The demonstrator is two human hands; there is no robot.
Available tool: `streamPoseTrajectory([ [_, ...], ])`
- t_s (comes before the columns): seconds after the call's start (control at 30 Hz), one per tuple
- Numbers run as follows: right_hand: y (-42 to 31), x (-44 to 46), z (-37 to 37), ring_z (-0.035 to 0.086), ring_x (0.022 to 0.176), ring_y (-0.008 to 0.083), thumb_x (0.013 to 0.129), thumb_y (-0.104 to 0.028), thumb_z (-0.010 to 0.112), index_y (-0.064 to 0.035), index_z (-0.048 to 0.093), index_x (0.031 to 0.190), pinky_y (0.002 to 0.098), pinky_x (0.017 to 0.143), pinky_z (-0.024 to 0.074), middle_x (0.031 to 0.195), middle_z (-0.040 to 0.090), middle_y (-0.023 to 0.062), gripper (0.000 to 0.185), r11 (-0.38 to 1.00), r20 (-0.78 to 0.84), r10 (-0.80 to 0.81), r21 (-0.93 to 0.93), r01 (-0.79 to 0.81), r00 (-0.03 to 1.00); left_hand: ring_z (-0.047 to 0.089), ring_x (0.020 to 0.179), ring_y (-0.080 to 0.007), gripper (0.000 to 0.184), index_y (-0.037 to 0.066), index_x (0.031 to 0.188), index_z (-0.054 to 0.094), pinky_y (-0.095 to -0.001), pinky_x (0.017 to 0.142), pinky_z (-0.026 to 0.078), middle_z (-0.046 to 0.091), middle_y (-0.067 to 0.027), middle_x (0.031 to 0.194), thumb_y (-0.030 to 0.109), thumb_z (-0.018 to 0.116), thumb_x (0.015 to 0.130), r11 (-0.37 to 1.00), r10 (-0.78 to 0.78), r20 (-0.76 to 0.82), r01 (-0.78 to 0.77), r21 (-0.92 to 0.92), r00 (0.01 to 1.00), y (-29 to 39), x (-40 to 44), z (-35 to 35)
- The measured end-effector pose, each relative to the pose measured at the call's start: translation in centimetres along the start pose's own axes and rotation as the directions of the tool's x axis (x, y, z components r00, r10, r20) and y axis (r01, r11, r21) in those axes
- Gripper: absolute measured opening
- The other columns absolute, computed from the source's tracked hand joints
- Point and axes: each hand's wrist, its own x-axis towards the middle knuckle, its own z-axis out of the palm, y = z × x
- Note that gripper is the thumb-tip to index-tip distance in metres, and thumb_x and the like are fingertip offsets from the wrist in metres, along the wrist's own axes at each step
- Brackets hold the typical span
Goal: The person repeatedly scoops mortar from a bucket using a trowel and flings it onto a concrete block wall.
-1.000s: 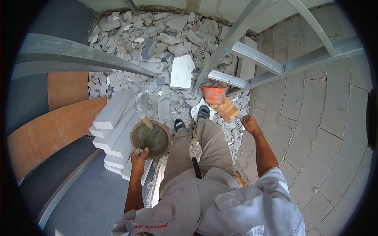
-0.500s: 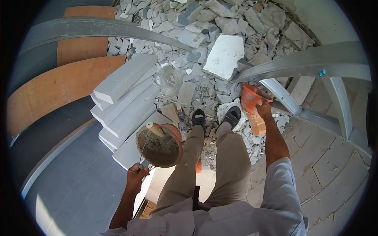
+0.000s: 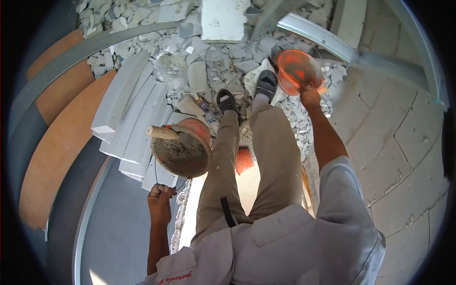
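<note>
My left hand [image 3: 161,195] is closed around the thin wire handle of an orange bucket [image 3: 195,126]. Grey wet mortar [image 3: 183,154] coats or fills its inside. A tool's wooden handle [image 3: 163,132] sticks out over the rim; its other end is hidden in the bucket. On the other side, my right hand [image 3: 311,98] grips the near rim of a second orange bucket [image 3: 287,64]. That bucket's mouth faces me, and grey residue covers part of the inner wall.
Broken rubble [image 3: 228,61] lies around my sandalled feet. Stacked pale blocks [image 3: 126,109] stand at left beside curved wooden panels [image 3: 64,156]. Metal frame bars [image 3: 318,35] cross at upper right, above a block surface [image 3: 403,152]. An orange object [image 3: 244,160] shows between my legs.
My view has shifted, so the rubble sits higher. The right bucket has turned its mouth more toward me. Both hands keep their holds.
</note>
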Motion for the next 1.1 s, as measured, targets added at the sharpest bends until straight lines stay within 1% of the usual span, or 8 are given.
streamPoseTrajectory([
  [0.17,1.8,-17.8,4.8,0.064,0.117,0.0373,0.093,-0.030,0.070,-0.0153,0.067,0.129,0.0494,0.094,0.0539,0.121,0.070,0.0175,0.039,0.952,0.005,0.179,0.251,-0.174,0.984,0.053,0.072,-0.0132,0.018,0.009,0.084,0.058,-0.0395,0.092,0.050,0.056,0.0011,0.073,0.012,0.069,0.098,0.993,0.100,0.129,-0.107,0.045,0.987,2.9,-0.2,1.0],
  [0.27,1.2,-27.6,4.3,0.063,0.123,0.0368,0.090,-0.034,0.071,-0.0152,0.063,0.135,0.0491,0.103,0.0514,0.134,0.065,0.0156,0.049,0.839,0.297,0.399,0.262,-0.476,0.867,0.051,0.070,-0.0120,0.019,0.009,0.084,0.059,-0.0390,0.090,0.050,0.055,0.0015,0.073,0.014,0.070,0.099,0.977,0.157,0.214,-0.183,0.107,0.964,4.3,-0.2,1.2],
  [0.43,3.5,-42.2,10.5,0.062,0.128,0.0361,0.093,-0.029,0.070,-0.0201,0.060,0.143,0.0482,0.106,0.0518,0.142,0.059,0.0168,0.052,0.857,0.496,0.375,0.137,-0.497,0.783,0.051,0.071,-0.0124,0.022,0.011,0.082,0.059,-0.0372,0.087,0.049,0.056,0.0006,0.074,0.016,0.071,0.100,0.937,0.234,0.294,-0.296,0.187,0.927,6.3,-1.2,2.5],
  [0.53,3.4,-48.2,8.7,0.063,0.125,0.0372,0.084,-0.030,0.077,-0.0041,0.061,0.138,0.0481,0.103,0.0534,0.134,0.064,0.0267,0.062,0.825,0.642,0.292,0.205,-0.526,0.709,0.051,0.071,-0.0128,0.023,0.011,0.082,0.058,-0.0351,0.085,0.048,0.056,0.0003,0.074,0.015,0.071,0.100,0.931,0.229,0.349,-0.309,0.195,0.909,7.4,-1.5,3.1],
  [0.77,0.6,-53.8,8.5,0.069,0.116,0.0352,0.085,-0.028,0.078,-0.0011,0.065,0.133,0.0427,0.098,0.0555,0.123,0.071,0.0243,0.056,0.468,0.352,0.592,0.583,-0.664,0.725,0.056,0.073,-0.0119,0.018,0.009,0.086,0.061,-0.0289,0.077,0.045,0.064,-0.0013,0.079,0.014,0.073,0.098,0.886,0.222,0.472,-0.379,0.268,0.853,9.9,-3.8,5.4],
  [0.9,-4.0,-51.0,-0.1,0.071,0.108,0.0330,0.091,-0.026,0.077,-0.0003,0.067,0.130,0.0395,0.093,0.0566,0.121,0.072,0.0220,0.048,0.385,0.018,0.590,0.873,-0.301,0.807,0.057,0.077,-0.0072,0.012,0.008,0.091,0.065,-0.0242,0.075,0.044,0.066,0.0016,0.086,0.013,0.072,0.099,0.826,0.216,0.566,-0.458,0.329,0.795,11.1,-5.3,6.0],
  [0.97,-7.9,-50.2,-8.6,0.063,0.125,0.0395,0.093,-0.022,0.073,0.0001,0.065,0.132,0.0428,0.106,0.0501,0.134,0.066,0.0248,0.046,0.339,-0.027,0.559,0.919,-0.199,0.828,0.056,0.078,-0.0066,0.009,0.006,0.093,0.065,-0.0219,0.074,0.043,0.066,0.0019,0.088,0.009,0.071,0.098,0.838,0.223,0.563,-0.452,0.307,0.796,11.6,-7.7,8.0],
  [1.1,-15.7,-50.5,-24.0,0.057,0.131,0.0401,0.094,-0.024,0.075,-0.0028,0.059,0.141,0.0442,0.109,0.0473,0.140,0.060,0.0243,0.054,0.542,-0.390,0.365,0.827,0.147,0.845,0.059,0.080,-0.0077,0.007,0.004,0.096,0.067,-0.0234,0.077,0.046,0.068,0.0004,0.090,0.008,0.073,0.096,0.714,0.173,0.719,-0.589,0.379,0.673,12.5,-8.8,8.1],
])
